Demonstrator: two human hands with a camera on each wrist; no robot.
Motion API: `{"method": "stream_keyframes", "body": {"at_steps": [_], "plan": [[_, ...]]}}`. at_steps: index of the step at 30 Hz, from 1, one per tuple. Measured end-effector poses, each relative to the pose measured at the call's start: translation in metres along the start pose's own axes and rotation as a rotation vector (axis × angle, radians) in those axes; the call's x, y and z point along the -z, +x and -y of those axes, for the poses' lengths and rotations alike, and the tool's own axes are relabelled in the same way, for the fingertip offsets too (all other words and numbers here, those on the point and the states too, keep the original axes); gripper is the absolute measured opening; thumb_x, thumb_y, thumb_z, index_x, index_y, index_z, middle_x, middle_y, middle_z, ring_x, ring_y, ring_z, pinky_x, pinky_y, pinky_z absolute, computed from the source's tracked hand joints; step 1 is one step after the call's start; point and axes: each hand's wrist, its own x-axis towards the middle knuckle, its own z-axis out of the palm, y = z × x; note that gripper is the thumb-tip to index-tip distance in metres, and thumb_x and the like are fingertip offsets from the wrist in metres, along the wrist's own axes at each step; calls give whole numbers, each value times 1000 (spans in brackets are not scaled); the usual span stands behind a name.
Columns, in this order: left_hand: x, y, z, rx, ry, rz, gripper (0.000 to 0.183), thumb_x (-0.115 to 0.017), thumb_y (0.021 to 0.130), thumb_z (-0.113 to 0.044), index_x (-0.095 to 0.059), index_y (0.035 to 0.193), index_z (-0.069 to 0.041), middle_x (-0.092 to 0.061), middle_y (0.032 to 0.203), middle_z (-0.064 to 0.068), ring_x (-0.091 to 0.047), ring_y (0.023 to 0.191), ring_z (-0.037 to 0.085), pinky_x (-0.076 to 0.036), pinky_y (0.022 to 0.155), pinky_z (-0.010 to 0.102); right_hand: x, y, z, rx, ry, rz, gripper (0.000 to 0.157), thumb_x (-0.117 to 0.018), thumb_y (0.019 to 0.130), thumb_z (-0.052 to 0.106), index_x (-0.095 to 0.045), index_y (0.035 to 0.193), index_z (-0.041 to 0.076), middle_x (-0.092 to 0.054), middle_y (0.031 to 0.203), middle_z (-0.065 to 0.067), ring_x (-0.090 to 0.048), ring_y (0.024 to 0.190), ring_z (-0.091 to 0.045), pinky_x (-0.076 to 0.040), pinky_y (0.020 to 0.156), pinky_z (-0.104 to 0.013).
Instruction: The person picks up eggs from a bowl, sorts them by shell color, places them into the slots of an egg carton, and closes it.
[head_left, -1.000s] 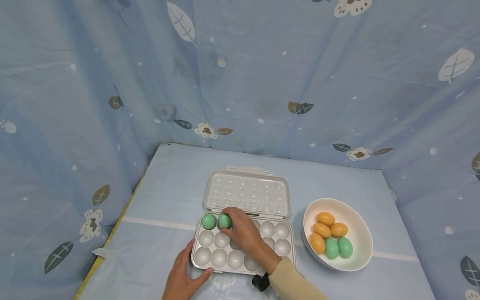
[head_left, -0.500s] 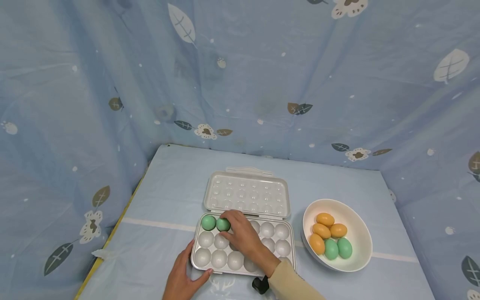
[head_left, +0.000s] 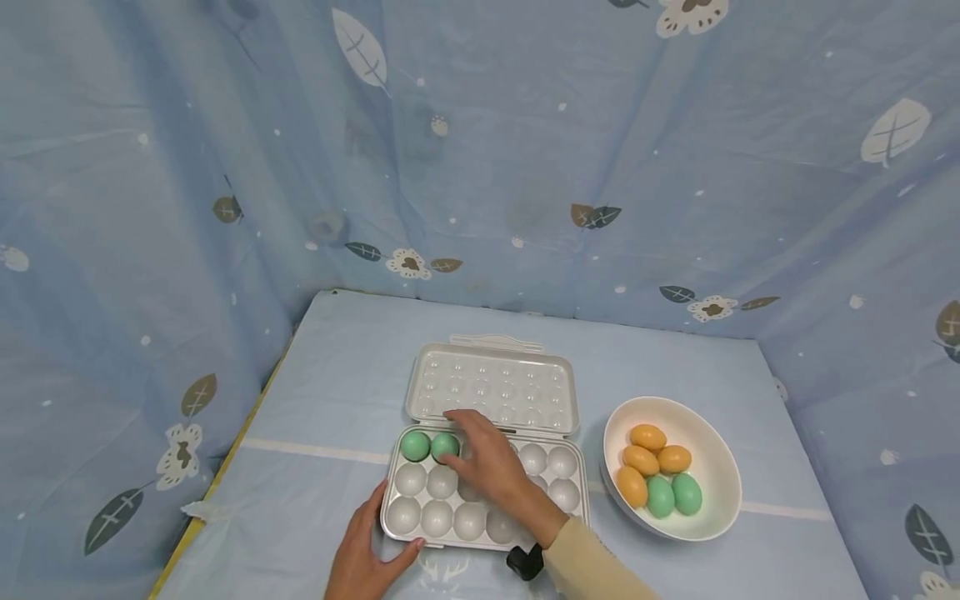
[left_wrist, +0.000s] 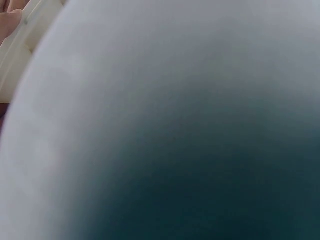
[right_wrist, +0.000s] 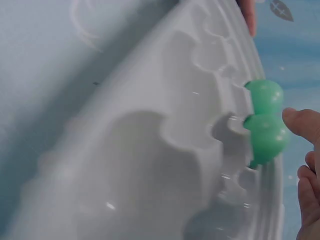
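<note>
An open white egg carton (head_left: 437,518) lies on the table, its lid folded back. Two green eggs (head_left: 445,446) sit side by side in the back row's left cups. My right hand (head_left: 495,471) hovers at the second egg, thumb and fingers spread. In the right wrist view a fingertip (right_wrist: 295,119) is right beside the green eggs (right_wrist: 269,137), and this hand holds nothing. My left hand (head_left: 363,550) grips the carton's near left corner, fingers along the left side and thumb at the front edge. Blur covers most of the left wrist view.
A white bowl (head_left: 716,479) stands right of the carton, with several orange eggs (head_left: 641,460) and two green ones inside. The carton's lid (head_left: 491,387) lies flat behind its cups. A patterned blue curtain (head_left: 480,150) rises along the table's back and sides.
My right hand has set the second green egg down in its cup and let go. Its fingers have spread and drawn slightly off the egg. The left hand has stayed put.
</note>
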Motion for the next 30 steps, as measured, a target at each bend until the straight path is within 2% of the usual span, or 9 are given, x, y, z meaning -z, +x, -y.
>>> {"method": "stream_keyframes", "body": {"at_steps": [4,9,11,14,15,17,21,25,30], "plan": [[-2,0,1,-4,13,-17,110,-97,67,-43,-42,156,-10,-63,130,10,-62,119,22,-55,94,45,11,2,-1,-2,37,-21,64,-86,86,29,-57,142,17,-62,140,2,-62,128,-17,-52,105,-36],[-2,0,1,1,-10,-29,110,-99,65,-40,-44,155,-10,-63,131,10,-62,120,22,-44,99,17,25,3,-4,3,57,-56,65,-86,86,24,-56,143,15,-62,141,-1,-61,130,-21,-52,106,-39],[-2,0,1,6,-6,-24,109,-98,66,-41,-43,155,-11,-63,131,10,-62,120,22,-44,99,17,30,3,-6,-6,60,-70,65,-87,86,23,-56,143,14,-62,142,-2,-60,131,-21,-52,107,-39],[-2,0,0,13,5,-13,110,-97,66,-43,-42,156,-11,-63,130,9,-62,119,22,-51,97,32,38,2,-10,-20,70,-100,64,-87,85,21,-58,141,12,-63,140,-4,-60,132,-22,-50,108,-40],[-2,0,0,12,10,-11,110,-97,67,-44,-42,156,-11,-63,130,9,-62,119,22,-51,97,32,40,1,-12,-21,70,-112,63,-87,85,21,-59,140,11,-63,140,-4,-60,131,-23,-50,108,-41],[-2,-1,0,15,9,-9,110,-97,67,-44,-42,156,-12,-63,130,9,-62,119,22,-50,98,27,45,1,-16,-18,72,-136,62,-87,85,21,-60,140,10,-64,139,-5,-60,131,-23,-50,109,-41],[-3,-1,0,8,-17,-20,109,-98,66,-41,-43,156,-12,-63,131,10,-61,120,23,-33,100,6,54,0,-24,-5,68,-185,62,-87,84,20,-60,139,8,-65,137,-6,-62,129,-25,-52,106,-44],[-3,-1,0,5,-27,-22,109,-98,66,-40,-43,156,-11,-63,132,11,-61,121,23,-28,100,2,67,-2,-30,12,68,-239,63,-88,83,18,-60,139,6,-65,136,-8,-63,125,-29,-53,103,-46],[-2,-1,0,16,-19,-9,110,-97,67,-44,-42,156,-12,-62,133,10,-61,122,23,-30,101,4,85,-5,-37,15,81,-286,66,-88,82,16,-59,140,3,-64,138,-10,-63,124,-32,-53,104,-44]]}}
